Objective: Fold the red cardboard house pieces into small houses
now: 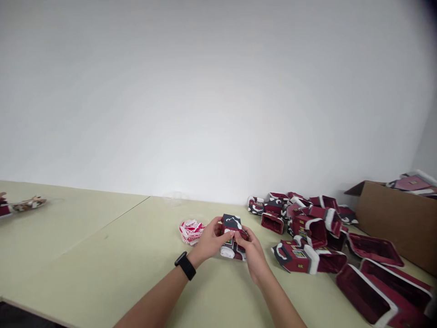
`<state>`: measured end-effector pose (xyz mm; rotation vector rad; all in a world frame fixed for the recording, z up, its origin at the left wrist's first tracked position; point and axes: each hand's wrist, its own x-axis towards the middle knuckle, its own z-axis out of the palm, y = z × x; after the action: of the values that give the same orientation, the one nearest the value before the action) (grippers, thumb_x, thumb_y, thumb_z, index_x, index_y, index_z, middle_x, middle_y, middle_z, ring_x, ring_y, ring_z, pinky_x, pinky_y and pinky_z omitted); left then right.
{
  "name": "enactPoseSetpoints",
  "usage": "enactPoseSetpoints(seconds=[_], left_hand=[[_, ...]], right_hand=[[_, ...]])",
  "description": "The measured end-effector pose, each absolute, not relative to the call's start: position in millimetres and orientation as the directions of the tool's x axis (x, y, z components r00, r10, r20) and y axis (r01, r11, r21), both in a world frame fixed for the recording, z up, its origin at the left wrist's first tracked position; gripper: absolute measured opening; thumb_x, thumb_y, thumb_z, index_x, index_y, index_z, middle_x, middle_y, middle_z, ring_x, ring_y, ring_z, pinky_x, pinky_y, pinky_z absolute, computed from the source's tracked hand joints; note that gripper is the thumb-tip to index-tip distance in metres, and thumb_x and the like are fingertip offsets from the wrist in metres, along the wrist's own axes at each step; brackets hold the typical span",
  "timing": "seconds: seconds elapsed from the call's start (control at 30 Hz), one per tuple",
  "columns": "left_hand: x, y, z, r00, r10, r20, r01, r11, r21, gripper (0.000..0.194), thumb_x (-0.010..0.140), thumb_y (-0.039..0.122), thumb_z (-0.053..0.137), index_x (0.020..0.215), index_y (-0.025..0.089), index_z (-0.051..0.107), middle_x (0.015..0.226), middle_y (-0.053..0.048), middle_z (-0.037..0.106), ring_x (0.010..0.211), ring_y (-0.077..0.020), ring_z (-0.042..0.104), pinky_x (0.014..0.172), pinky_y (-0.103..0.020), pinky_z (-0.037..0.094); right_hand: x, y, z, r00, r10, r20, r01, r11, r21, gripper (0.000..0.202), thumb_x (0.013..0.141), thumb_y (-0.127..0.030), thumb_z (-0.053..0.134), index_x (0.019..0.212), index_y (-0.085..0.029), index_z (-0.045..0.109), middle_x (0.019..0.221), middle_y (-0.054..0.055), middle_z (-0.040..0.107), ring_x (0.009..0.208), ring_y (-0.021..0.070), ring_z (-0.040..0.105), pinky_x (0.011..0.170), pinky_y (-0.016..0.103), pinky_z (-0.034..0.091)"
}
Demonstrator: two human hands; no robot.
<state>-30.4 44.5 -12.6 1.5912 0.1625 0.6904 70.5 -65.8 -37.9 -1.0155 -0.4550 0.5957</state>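
Observation:
A small dark red house-shaped piece (pixel 232 222) with a dark roof and white snow-like trim is held between both hands near the middle of the table. My left hand (pixel 212 238) grips its left side, thumb across the front, with a black watch on the wrist. Around the right side are the fingers of my right hand (pixel 251 248), its thumb close to the left thumb. White trim shows at the piece's lower end. Just left of my left hand stands a clear round container (pixel 191 231) filled with red and white pieces.
Many similar red house pieces (pixel 298 255) lie piled on the right of the pale green table (pixel 112 264). A cardboard box (pixel 392 223) holding more stands at the far right. At the far left are blurred items (pixel 29 205).

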Motion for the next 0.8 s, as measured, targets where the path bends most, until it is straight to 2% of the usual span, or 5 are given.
enactPoseSetpoints(seconds=[0.2, 0.33, 0.5, 0.7, 0.8], left_hand=[[-62.2, 44.3, 21.3, 0.856, 0.459, 0.239, -0.149, -0.224, 0.963, 0.054, 0.074, 0.044, 0.085, 0.113, 0.017, 0.059, 0.106, -0.011, 0.075, 0.093, -0.0222, 0.073, 0.078, -0.032, 0.058], [-110.7, 25.8, 28.6, 0.790, 0.535, 0.299, -0.165, -0.284, 0.945, 0.054, 0.074, 0.043, 0.085, 0.115, 0.020, 0.056, 0.115, -0.012, 0.074, 0.102, -0.0246, 0.073, 0.087, -0.036, 0.061], [-178.6, 17.7, -0.7, 0.749, 0.610, 0.260, -0.014, -0.377, 0.926, 0.058, 0.076, 0.050, 0.082, 0.122, 0.025, 0.056, 0.123, -0.010, 0.073, 0.112, -0.0270, 0.072, 0.098, -0.040, 0.059], [-297.1, 144.2, -22.3, 0.323, 0.921, 0.217, 0.303, -0.318, 0.898, 0.093, 0.059, 0.075, 0.079, 0.130, 0.024, 0.048, 0.124, -0.010, 0.073, 0.120, -0.0356, 0.067, 0.099, -0.047, 0.058], [-364.2, 221.0, -18.3, -0.195, 0.941, 0.277, 0.544, -0.131, 0.829, 0.098, 0.049, 0.085, 0.073, 0.122, 0.025, 0.048, 0.125, -0.009, 0.071, 0.127, -0.0440, 0.060, 0.096, -0.057, 0.057]], right_hand=[[61.2, -70.6, -29.3, 0.608, 0.789, 0.084, -0.332, 0.350, -0.876, 0.069, 0.066, -0.064, 0.086, 0.118, -0.023, 0.067, 0.110, 0.007, 0.076, 0.099, 0.0272, 0.069, 0.081, 0.036, 0.053], [58.9, -74.3, -22.7, 0.621, 0.783, 0.028, -0.397, 0.345, -0.851, 0.073, 0.075, -0.083, 0.064, 0.122, -0.028, 0.064, 0.123, 0.007, 0.072, 0.121, 0.0287, 0.060, 0.083, 0.037, 0.052], [67.1, -71.7, -32.5, 0.703, 0.712, 0.005, -0.373, 0.375, -0.849, 0.068, 0.077, -0.079, 0.065, 0.125, -0.030, 0.060, 0.124, 0.006, 0.070, 0.118, 0.0275, 0.060, 0.086, 0.040, 0.053], [65.9, -68.4, -39.5, 0.733, 0.680, 0.005, -0.359, 0.393, -0.847, 0.077, 0.072, -0.083, 0.066, 0.129, -0.032, 0.053, 0.121, 0.005, 0.069, 0.112, 0.0270, 0.061, 0.082, 0.040, 0.054], [64.2, -68.4, -38.7, 0.720, 0.694, 0.015, -0.349, 0.380, -0.856, 0.079, 0.070, -0.082, 0.069, 0.129, -0.032, 0.053, 0.120, 0.005, 0.069, 0.112, 0.0266, 0.061, 0.083, 0.039, 0.054]])
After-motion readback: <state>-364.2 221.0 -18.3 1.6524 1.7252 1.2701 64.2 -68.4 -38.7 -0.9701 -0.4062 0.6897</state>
